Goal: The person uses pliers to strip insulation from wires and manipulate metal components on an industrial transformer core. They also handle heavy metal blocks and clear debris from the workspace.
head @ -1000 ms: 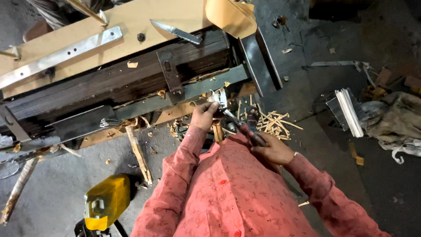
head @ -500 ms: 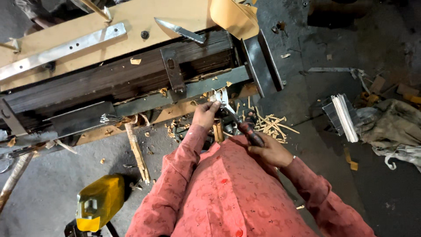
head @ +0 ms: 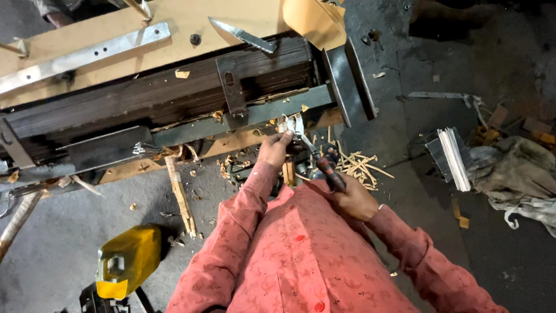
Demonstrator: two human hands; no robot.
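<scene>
My right hand (head: 352, 200) grips the dark red handles of a pair of pliers (head: 313, 152), whose metal jaws reach up to the green-grey bar (head: 243, 116) of a machine. My left hand (head: 274, 149) is pinched on a small part right at the plier jaws, against the bar's lower edge. What the fingers pinch is too small to make out. Both arms wear salmon-pink sleeves.
The machine carries a dark slatted block (head: 145, 98) under a tan wooden top (head: 174, 23) with a metal strip (head: 81, 55) and a blade (head: 243, 36). Wood splinters (head: 359, 165) litter the grey floor. A yellow can (head: 128, 261) stands lower left; a stack of sheets (head: 452, 157) and rags (head: 515, 174) lie right.
The view has shifted slightly. Both hands stay at the same spot on the bar, pliers still held at the jaws' place.
</scene>
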